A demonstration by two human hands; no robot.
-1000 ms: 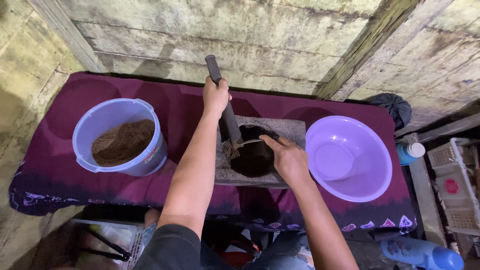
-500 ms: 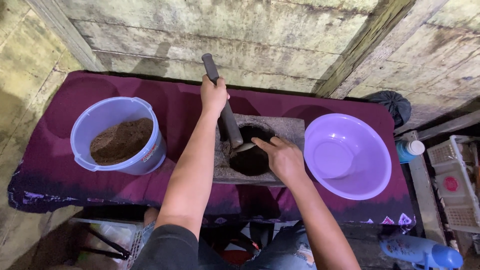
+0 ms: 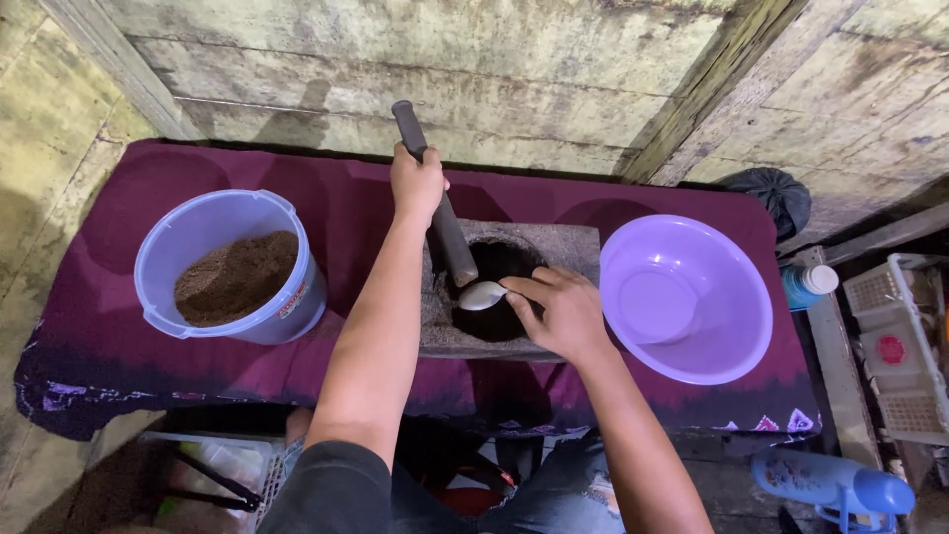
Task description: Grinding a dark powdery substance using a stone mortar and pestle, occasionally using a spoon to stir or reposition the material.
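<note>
A grey stone mortar block [image 3: 573, 242] sits mid-table on a purple cloth, its round hollow dark. My left hand [image 3: 416, 184] grips a long dark pestle [image 3: 450, 237] that leans into the hollow, its handle sticking up toward the wall. My right hand [image 3: 560, 311] rests over the mortar's front rim and holds a pale metal spoon [image 3: 480, 296], its bowl lying in the hollow next to the pestle's tip.
A light blue bucket [image 3: 158, 272] of brown powder stands at the left. An empty lilac basin [image 3: 732, 326] stands at the right. Weathered concrete wall rises behind. A white crate [image 3: 905, 346] and blue bottles [image 3: 835, 485] lie off the table's right side.
My right hand has slid lower over the mortar's front, and the spoon's bowl now shows pale inside the hollow. The pestle has stayed leaning in my left hand.
</note>
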